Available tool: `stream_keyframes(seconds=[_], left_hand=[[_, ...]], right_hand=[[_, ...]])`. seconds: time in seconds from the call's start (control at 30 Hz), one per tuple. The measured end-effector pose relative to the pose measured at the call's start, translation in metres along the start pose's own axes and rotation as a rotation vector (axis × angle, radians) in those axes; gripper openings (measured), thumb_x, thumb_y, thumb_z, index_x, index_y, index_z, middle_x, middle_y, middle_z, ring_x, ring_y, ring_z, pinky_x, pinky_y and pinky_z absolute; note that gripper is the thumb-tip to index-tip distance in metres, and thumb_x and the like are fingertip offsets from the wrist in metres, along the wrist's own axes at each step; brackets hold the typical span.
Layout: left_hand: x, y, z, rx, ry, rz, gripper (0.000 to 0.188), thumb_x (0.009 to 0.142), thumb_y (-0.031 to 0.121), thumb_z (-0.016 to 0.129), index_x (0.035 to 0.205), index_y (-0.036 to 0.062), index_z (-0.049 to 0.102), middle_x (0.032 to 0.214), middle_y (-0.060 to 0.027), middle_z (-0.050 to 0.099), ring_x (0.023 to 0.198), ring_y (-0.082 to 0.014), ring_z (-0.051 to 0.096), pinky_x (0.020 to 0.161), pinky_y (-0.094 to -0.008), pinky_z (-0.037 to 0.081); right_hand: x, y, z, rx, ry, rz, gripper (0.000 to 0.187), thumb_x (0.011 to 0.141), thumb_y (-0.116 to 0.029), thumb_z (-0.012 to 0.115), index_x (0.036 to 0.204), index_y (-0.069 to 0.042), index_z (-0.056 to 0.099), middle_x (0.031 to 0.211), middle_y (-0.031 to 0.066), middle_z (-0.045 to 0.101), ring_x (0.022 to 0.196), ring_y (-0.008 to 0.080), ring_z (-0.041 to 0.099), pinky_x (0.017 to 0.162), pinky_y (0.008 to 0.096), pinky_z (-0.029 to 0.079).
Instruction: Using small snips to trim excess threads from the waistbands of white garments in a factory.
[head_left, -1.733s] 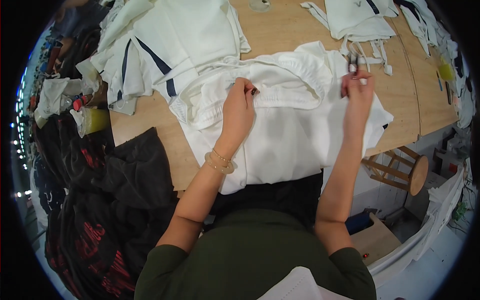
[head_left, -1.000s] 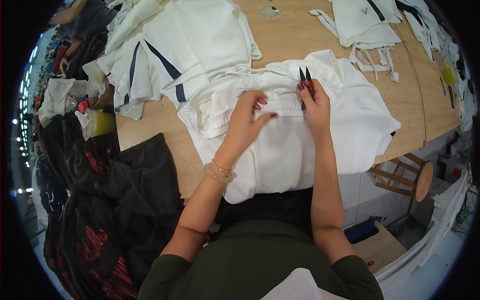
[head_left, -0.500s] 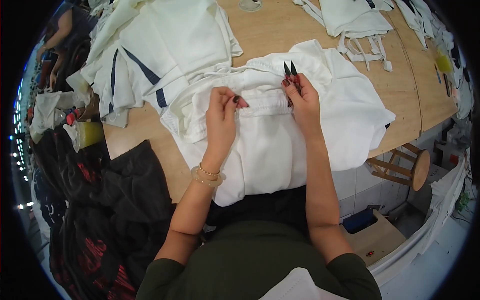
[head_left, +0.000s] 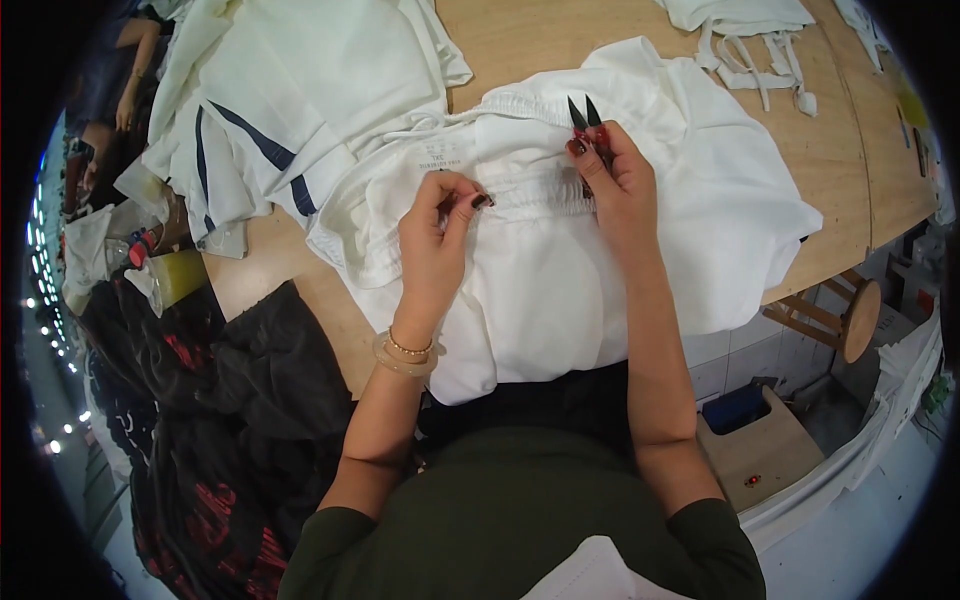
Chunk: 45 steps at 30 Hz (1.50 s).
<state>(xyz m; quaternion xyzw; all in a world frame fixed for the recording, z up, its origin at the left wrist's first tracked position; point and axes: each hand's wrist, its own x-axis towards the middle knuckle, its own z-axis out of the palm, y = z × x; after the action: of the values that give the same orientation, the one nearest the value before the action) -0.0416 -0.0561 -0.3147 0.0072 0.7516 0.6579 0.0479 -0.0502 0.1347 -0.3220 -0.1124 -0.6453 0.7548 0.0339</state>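
A white garment (head_left: 540, 310) with a gathered elastic waistband (head_left: 535, 196) lies spread over the table in front of me. My left hand (head_left: 433, 240) is closed in a pinch at the left part of that waistband, thumb against fingertips. Dark-bladed thread snips (head_left: 587, 115) sit in my right hand (head_left: 630, 200), blades pointing away from me and a little apart. The fingers of that hand wrap round the snips' handles and also rest at the right end of the waistband. Inside the garment, a printed label area shows just beyond my left hand.
More white garments with navy stripes (head_left: 320, 80) are piled at the far left of the wooden table (head_left: 250, 295). Black cloth with red print (head_left: 270, 365) hangs at the left, near a yellow container (head_left: 178, 277). White pieces with straps (head_left: 750, 60) lie far right; a wooden stool (head_left: 860, 320) stands below.
My left fingertips have closed together at the waistband. The view has shifted slightly, and my right hand with the snips appears a little farther right.
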Motion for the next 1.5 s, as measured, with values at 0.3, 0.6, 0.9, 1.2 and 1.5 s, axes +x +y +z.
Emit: stream_keyframes(seconds=[0.3, 0.6, 0.9, 1.2, 1.5], left_hand=[[-0.003, -0.007, -0.002, -0.154, 0.015, 0.096, 0.010, 0.087, -0.001, 0.059, 0.093, 0.0018, 0.051, 0.090, -0.0040, 0.054, 0.080, -0.0115, 0.050, 0.073, -0.0237, 0.043], [-0.007, -0.002, -0.006, 0.455, -0.088, 0.322, 0.019, 0.075, -0.007, 0.067, 0.090, 0.0007, 0.057, 0.097, -0.0101, 0.048, 0.079, -0.0216, 0.052, 0.071, -0.0300, 0.045], [-0.004, -0.015, -0.021, -0.287, -0.018, 0.073, 0.023, 0.083, -0.002, 0.062, 0.102, 0.0022, 0.049, 0.101, -0.0061, 0.053, 0.088, -0.0134, 0.054, 0.078, -0.0274, 0.046], [-0.007, -0.003, 0.001, 0.487, -0.111, 0.351, 0.039, 0.065, 0.007, 0.078, 0.102, 0.0094, 0.066, 0.104, -0.0062, 0.048, 0.084, -0.0220, 0.048, 0.077, -0.0330, 0.045], [-0.007, -0.006, 0.003, 0.446, -0.074, 0.356, 0.038, 0.066, 0.004, 0.077, 0.103, 0.0077, 0.066, 0.105, -0.0055, 0.050, 0.084, -0.0217, 0.049, 0.077, -0.0329, 0.045]], right_hand=[[-0.001, 0.003, -0.001, -0.001, 0.004, -0.026, 0.017, 0.092, -0.016, 0.061, 0.093, 0.000, 0.056, 0.077, -0.0056, 0.054, 0.070, 0.0024, 0.043, 0.063, 0.0176, 0.035], [0.000, 0.007, -0.004, -0.021, 0.010, -0.061, 0.016, 0.093, -0.013, 0.060, 0.097, 0.002, 0.055, 0.082, -0.0038, 0.057, 0.074, 0.0030, 0.047, 0.066, 0.0170, 0.038], [0.000, 0.006, -0.006, 0.093, -0.061, -0.047, 0.014, 0.094, -0.009, 0.057, 0.102, 0.002, 0.056, 0.092, 0.0000, 0.060, 0.088, 0.0059, 0.053, 0.080, 0.0189, 0.042], [-0.018, -0.016, -0.009, -0.160, -0.026, -0.149, 0.013, 0.090, -0.012, 0.062, 0.089, -0.001, 0.056, 0.079, 0.0011, 0.057, 0.071, 0.0096, 0.052, 0.065, 0.0239, 0.043], [-0.041, -0.022, -0.003, -0.970, -0.014, -0.273, 0.026, 0.079, -0.023, 0.072, 0.079, -0.005, 0.053, 0.073, 0.0056, 0.059, 0.062, 0.0236, 0.057, 0.055, 0.0333, 0.044]])
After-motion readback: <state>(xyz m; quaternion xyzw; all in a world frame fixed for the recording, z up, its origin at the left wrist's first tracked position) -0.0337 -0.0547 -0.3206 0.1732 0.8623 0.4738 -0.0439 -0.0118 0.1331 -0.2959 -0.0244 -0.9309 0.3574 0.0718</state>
